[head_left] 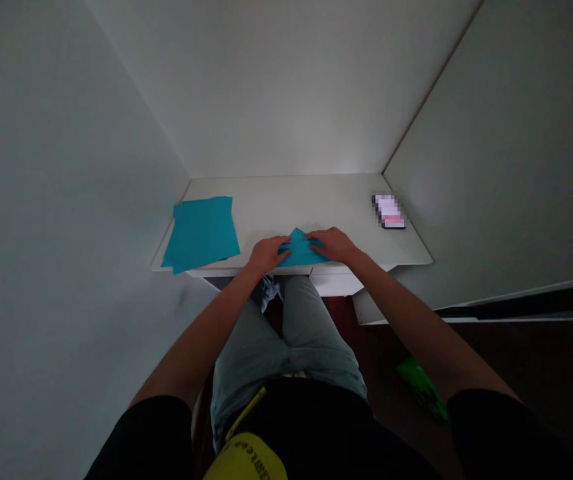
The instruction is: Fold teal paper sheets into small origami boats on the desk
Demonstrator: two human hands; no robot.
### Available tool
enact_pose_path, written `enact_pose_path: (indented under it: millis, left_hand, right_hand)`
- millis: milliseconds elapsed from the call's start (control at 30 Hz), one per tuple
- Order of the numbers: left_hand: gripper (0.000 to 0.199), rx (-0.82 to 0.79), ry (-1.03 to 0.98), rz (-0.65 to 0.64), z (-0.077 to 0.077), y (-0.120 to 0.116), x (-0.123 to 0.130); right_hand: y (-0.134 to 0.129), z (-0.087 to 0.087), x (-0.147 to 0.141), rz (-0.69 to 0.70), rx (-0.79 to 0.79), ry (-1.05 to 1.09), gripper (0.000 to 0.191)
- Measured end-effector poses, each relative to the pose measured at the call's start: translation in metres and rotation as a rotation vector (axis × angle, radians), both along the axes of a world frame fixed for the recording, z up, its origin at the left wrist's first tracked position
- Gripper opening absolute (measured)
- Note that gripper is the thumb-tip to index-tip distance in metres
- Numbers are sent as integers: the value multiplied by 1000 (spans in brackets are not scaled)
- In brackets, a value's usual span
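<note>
A folded sheet of blue paper (298, 251) with a pointed top lies at the front edge of the white desk, between my hands. My left hand (267, 254) is on its left side, thumb and fingers pressing the paper. On the opposite side my right hand (333, 245) grips the paper the same way, fingertips near its upper slope. Both hands partly cover the outer corners of the sheet. A stack of blue paper sheets (201, 233) rests to the left, slightly fanned and overhanging the desk's front edge.
The white desk (276, 200) is boxed in by walls at the back, left and right. A phone (389, 211), blurred out, lies at its right end. Below are a drawer front (336, 285) and, on the dark floor, a green bag-like item (422, 388).
</note>
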State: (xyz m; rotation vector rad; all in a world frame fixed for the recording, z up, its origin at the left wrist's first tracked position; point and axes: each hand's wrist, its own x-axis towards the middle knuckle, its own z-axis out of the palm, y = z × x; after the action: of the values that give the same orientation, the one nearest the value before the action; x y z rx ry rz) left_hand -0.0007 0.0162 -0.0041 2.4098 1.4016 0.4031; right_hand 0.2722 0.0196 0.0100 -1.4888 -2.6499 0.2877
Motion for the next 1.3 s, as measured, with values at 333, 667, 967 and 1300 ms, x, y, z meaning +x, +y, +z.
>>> enact_pose_path:
  millis: [333,667,967,1300]
  left_hand:
    - [43,243,108,-95,-22,-49,11]
    - [47,245,0,66,-42,-75,-10]
    - [17,129,-279,110,-17,-57,-25]
    - [44,4,-336,402,-13,7,-10]
  right_hand:
    - [-54,-43,-13,-42,225,111,41]
    - [-88,-65,24,-77,265,219,59]
    - [-78,-30,29,-237,81,532,27]
    - [-15,-32,26,-447,13,511,45]
